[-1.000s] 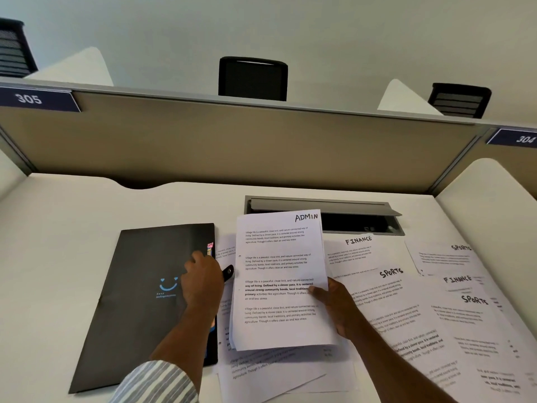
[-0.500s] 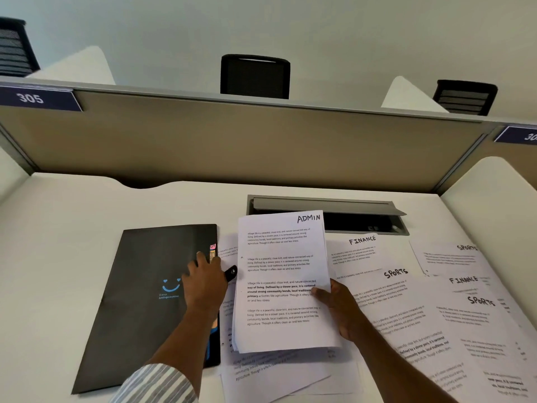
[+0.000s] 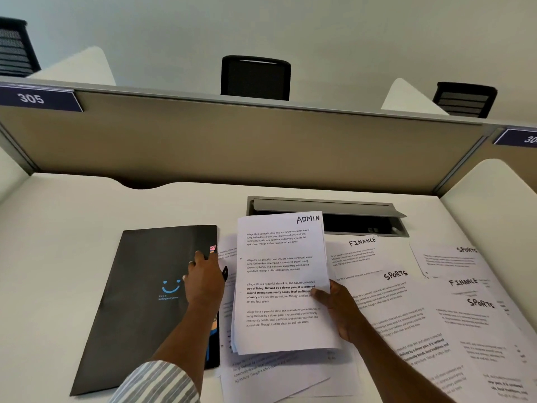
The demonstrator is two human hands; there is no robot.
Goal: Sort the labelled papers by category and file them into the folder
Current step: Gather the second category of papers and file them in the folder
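A black folder (image 3: 139,292) with a blue smile logo lies closed on the desk at the left. My left hand (image 3: 203,283) rests on its right edge, fingertips by a pink tab (image 3: 213,248); the thumb is hidden. My right hand (image 3: 340,309) pinches the right side of a stack of papers labelled ADMIN (image 3: 279,283), held just right of the folder above other sheets. A sheet labelled FINANCE (image 3: 357,251) and one labelled SPORTS (image 3: 389,289) lie to the right. Another SPORTS sheet (image 3: 453,257), a second FINANCE sheet (image 3: 465,283) and a third SPORTS sheet (image 3: 488,330) overlap further right.
A grey cable tray (image 3: 334,206) with its lid raised is sunk into the desk behind the papers. A tan partition (image 3: 261,141) closes off the back. More loose sheets (image 3: 276,376) lie under the ADMIN stack near the front edge.
My left hand's fingertips have crept slightly up the folder's right edge towards the pink tab. The ADMIN stack stays in my right hand, barely moved.
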